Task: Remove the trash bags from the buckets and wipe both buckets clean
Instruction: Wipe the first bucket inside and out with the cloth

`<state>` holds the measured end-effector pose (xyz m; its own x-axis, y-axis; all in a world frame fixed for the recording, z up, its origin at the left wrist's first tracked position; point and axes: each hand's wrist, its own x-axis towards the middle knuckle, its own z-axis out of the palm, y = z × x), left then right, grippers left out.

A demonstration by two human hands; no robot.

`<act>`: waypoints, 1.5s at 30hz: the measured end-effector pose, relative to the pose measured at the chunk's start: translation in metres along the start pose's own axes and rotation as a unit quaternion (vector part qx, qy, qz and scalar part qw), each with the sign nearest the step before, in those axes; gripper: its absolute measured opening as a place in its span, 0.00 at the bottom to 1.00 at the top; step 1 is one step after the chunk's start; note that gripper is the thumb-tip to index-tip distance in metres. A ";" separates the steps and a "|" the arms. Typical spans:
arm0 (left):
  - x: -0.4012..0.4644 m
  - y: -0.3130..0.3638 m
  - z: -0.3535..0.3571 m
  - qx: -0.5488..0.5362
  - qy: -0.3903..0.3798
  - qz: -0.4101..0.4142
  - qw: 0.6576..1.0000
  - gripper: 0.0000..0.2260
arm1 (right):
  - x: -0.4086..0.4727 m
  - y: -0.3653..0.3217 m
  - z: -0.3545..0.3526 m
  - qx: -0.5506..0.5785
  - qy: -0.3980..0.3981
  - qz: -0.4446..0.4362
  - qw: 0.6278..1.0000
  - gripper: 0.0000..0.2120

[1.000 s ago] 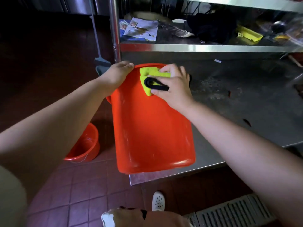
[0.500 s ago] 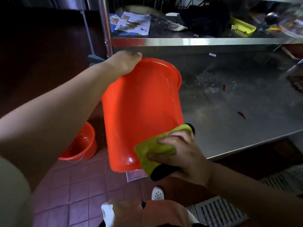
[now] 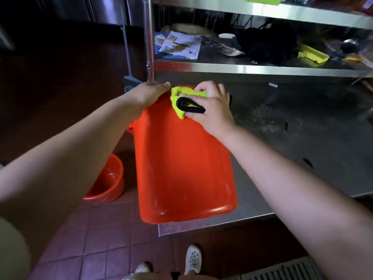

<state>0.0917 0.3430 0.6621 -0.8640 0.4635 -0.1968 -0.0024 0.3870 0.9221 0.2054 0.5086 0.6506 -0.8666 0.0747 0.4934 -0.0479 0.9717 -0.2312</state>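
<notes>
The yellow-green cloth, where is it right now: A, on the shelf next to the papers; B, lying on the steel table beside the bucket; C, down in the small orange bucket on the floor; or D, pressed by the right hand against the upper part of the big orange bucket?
D: the right hand holds the yellow-green cloth against the big orange bucket near its far top edge, beside the left hand.

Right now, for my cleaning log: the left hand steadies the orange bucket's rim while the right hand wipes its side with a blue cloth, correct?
Not quite: the cloth is yellow-green with a black edge, not blue, per the head view. Left hand on the orange bucket and right hand wiping are correct.
</notes>
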 end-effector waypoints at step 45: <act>-0.006 -0.021 -0.012 -0.088 -0.020 0.078 0.993 0.10 | -0.044 -0.022 -0.016 -0.048 -0.043 -0.026 0.998 0.21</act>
<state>0.0912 0.3229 0.6480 -0.8404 0.5391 -0.0557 0.0393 0.1631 0.9858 0.2526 0.4876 0.6471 -0.9034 0.0073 0.4287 -0.0502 0.9912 -0.1227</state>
